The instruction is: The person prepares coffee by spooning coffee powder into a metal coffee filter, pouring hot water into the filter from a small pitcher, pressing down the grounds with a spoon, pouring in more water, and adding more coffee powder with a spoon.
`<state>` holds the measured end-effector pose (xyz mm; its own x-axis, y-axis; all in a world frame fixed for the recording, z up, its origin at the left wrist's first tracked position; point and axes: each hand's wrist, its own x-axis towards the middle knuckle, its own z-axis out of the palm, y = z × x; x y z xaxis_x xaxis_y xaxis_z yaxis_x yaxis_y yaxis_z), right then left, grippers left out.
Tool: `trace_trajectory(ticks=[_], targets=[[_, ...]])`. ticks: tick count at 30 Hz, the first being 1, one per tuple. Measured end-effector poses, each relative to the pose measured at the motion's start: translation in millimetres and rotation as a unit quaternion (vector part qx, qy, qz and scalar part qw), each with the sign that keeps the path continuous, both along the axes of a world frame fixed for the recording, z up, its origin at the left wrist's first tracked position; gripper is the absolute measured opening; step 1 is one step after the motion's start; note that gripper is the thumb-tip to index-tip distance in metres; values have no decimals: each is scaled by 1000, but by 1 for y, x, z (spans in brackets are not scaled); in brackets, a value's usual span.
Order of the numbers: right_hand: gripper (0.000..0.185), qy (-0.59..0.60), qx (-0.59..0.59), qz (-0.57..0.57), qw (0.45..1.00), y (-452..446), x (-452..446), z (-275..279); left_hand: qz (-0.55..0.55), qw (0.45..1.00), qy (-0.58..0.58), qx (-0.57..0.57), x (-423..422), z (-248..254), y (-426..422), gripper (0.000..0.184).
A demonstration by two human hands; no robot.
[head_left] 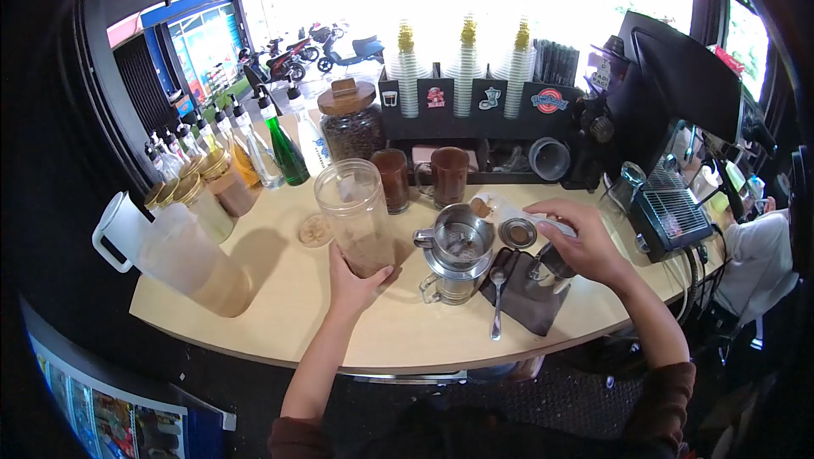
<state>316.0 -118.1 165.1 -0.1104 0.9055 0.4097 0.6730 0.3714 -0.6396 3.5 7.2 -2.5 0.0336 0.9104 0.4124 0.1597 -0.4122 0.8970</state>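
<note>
My left hand [354, 282] is wrapped round the lower part of a clear jar [349, 204] without its lid, which stands tilted a little on the counter with some brownish powder low inside. In my right hand [578, 243] is the handle of a white scoop [506, 207]; brown powder shows at its tip. The scoop is over the rim of a metal drip filter [462, 234], which sits on a glass mug [456, 288]. Close to my right hand is a round metal filter piece [517, 233]. A spoon [497, 306] lies on a dark cloth [538, 298].
Two glass mugs of brown drink, one a dark mug [447, 176], stand behind the filter. A frosted pitcher [191, 260] is at the left, near several syrup bottles [284, 149]. A coffee-bean jar [352, 128] and a cup rack [483, 103] line the back. Someone sits at right.
</note>
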Motion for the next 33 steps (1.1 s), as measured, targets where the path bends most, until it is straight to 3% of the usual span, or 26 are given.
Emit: trace_trajectory(ticks=[11,17,25,33], targets=[[21,-45,48,34,997,6,-3,-2,21,999,27,1,-1,-6,4,87],[22,-58,57,31,996,10,-5,-6,1,1000,-15,-14,0,-2,3,88],[21,-39,90,39,994,13,-4,-16,28,997,71,16,-4,-9,7,95],[20,-49,79,30,995,11,-5,-14,19,998,57,10,-3,-6,5,95]])
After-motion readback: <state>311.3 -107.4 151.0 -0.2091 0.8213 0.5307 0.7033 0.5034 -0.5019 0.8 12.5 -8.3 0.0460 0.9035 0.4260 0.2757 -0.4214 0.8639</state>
